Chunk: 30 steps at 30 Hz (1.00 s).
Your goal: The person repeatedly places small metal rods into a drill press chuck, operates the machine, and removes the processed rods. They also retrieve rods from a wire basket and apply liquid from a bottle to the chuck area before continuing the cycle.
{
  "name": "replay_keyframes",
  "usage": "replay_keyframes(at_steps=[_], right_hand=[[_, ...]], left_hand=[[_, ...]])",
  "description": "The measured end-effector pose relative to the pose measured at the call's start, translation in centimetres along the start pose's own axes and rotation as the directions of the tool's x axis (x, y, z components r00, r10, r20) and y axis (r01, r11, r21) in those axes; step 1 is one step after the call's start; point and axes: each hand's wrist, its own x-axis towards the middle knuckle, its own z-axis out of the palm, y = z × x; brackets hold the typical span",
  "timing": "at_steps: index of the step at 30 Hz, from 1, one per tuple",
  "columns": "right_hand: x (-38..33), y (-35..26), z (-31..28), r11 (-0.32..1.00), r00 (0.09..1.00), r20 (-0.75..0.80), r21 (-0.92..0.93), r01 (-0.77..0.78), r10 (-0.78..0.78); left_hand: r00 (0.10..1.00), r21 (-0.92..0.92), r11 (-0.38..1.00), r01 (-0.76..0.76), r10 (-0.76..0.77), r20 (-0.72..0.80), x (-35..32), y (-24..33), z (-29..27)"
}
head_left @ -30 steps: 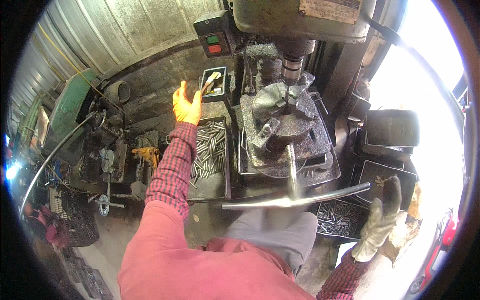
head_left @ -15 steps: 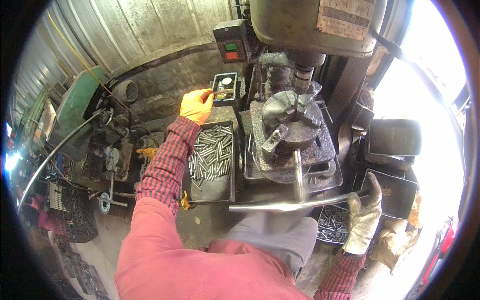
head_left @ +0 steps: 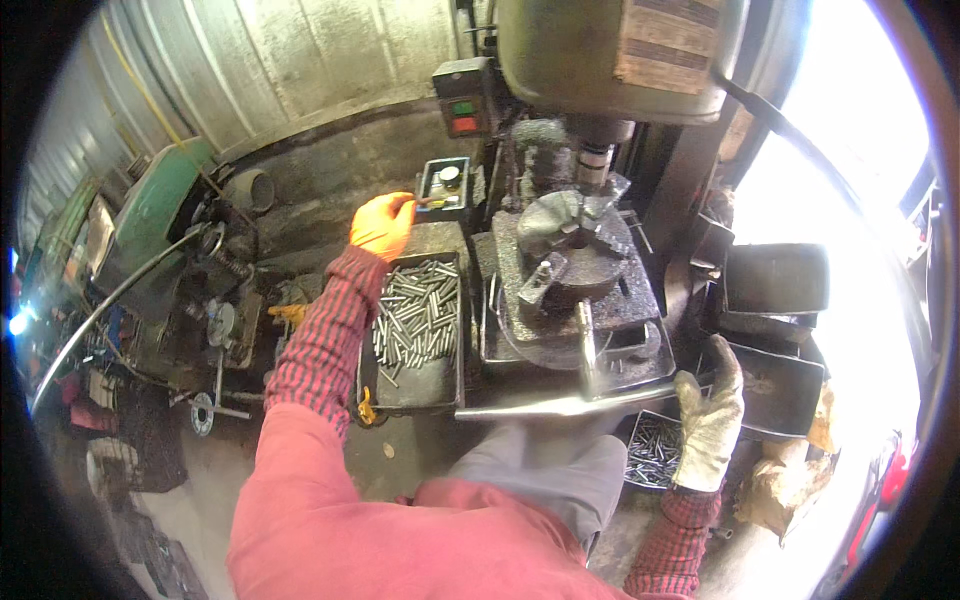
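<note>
My left hand [head_left: 383,226], in an orange glove, pinches a thin brown stick-like handle [head_left: 428,203] over a small blue-edged tray [head_left: 434,182]. That tray holds a round white-topped item [head_left: 450,176] and small pieces. Beneath my left forearm is a larger tray [head_left: 430,385] of short metal pins [head_left: 415,312]. My right hand [head_left: 710,420], in a pale work glove, rests against the right end of a steel T-bar handle [head_left: 540,408], fingers stretched upward and thumb apart. The bar's stem runs to the table under a three-jaw chuck [head_left: 570,235], below the drill press spindle [head_left: 594,160].
A switch box [head_left: 464,98] with green and red buttons hangs beside the drill head [head_left: 570,60]. Dark bins [head_left: 775,278] stand at the right, and a smaller tray of pins [head_left: 655,450] sits below the bar. A green machine [head_left: 155,205] stands at the left.
The view has shifted slightly. My left hand has drawn the stick-like handle a little back toward the small tray's near left edge. My right hand stays by the bar's end.
</note>
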Motion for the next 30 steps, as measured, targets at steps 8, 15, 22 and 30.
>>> replay_keyframes(at_steps=[8,15,22,30], right_hand=[[0.1,1.5,0.4,0.942,0.982,-0.039,-0.292,0.165,-0.184],[0.2,1.3,0.4,0.946,0.979,-0.03,-0.264,0.189,-0.204],[-0.8,-2.0,-3.3,0.999,0.987,-0.153,0.03,-0.043,0.047],[-0.8,-3.8,-14.5,0.99,0.742,-0.669,-0.067,-0.121,0.046]], left_hand=[[0.95,-0.606,0.747,-0.275,0.307,-0.053,-6.8,8.9,0.3],[0.888,-0.308,0.839,-0.45,0.458,-0.048,-4.7,13.9,3.7],[0.986,-0.599,0.784,-0.162,0.11,-0.123,-1.6,4.2,5.6],[0.962,-0.209,0.976,-0.066,0.007,-0.271,3.1,-5.5,6.7]])
